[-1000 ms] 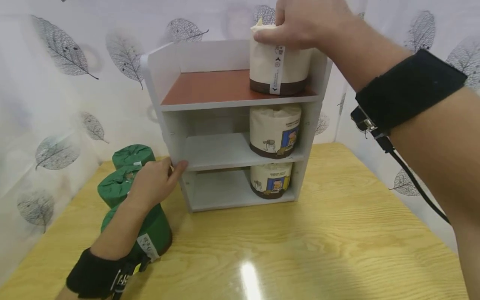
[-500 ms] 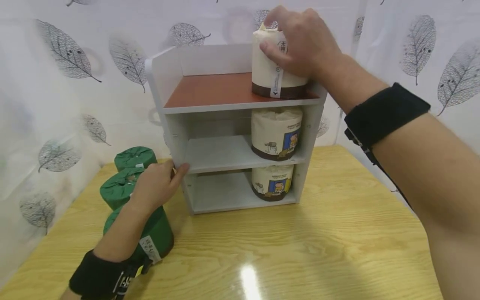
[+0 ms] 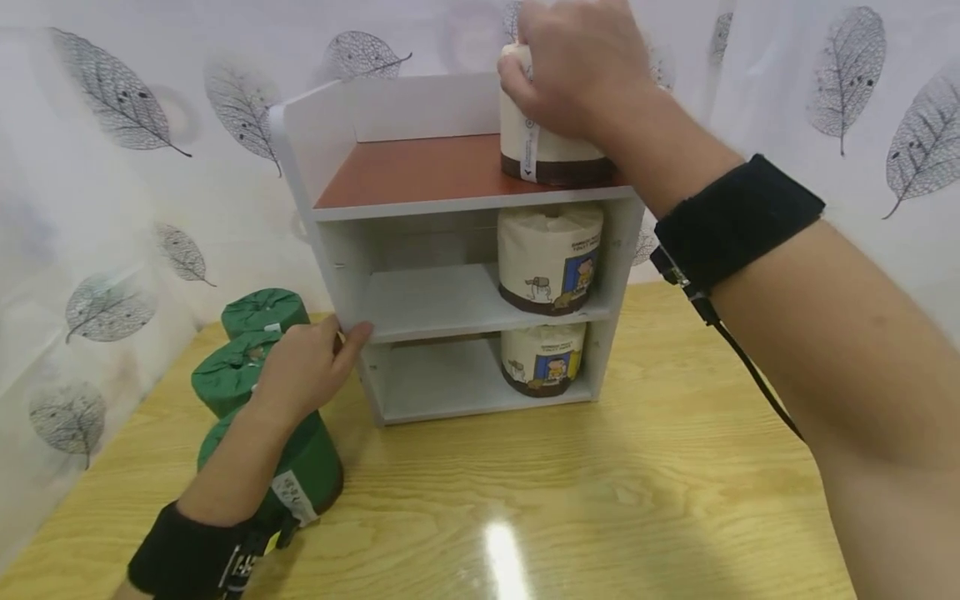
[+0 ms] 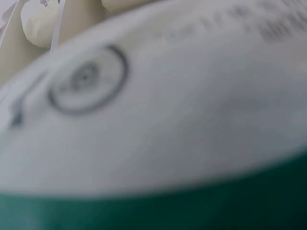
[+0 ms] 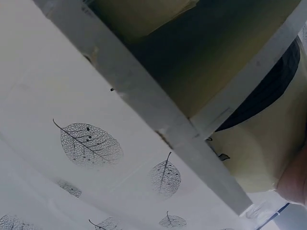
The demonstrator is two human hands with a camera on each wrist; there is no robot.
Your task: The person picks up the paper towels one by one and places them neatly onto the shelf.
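A white three-tier shelf [image 3: 330, 250] stands on the wooden table [image 3: 600, 500]. My right hand [image 3: 577, 75] grips a cream paper roll [image 3: 540, 150] standing on the brown top shelf at the right. Two more cream rolls stand below it, one on the middle shelf [image 3: 551, 258] and one on the bottom shelf [image 3: 543, 358]. My left hand [image 3: 311, 367] holds the shelf's left front edge at the middle tier, thumb on the board. In the right wrist view the shelf's side [image 5: 144, 100] and a cream roll [image 5: 254, 148] show from below.
Three green-wrapped rolls [image 3: 251, 367] stand in a row left of the shelf, under my left forearm. The left wrist view is filled by a blurred white label and green wrap [image 4: 153, 211]. Leaf-patterned white curtains [image 3: 112, 167] close in the table's back and sides.
My right hand has turned the top cream roll, so its label strip moved to the left, and now covers more of the roll's top. The left hand stays on the shelf edge.
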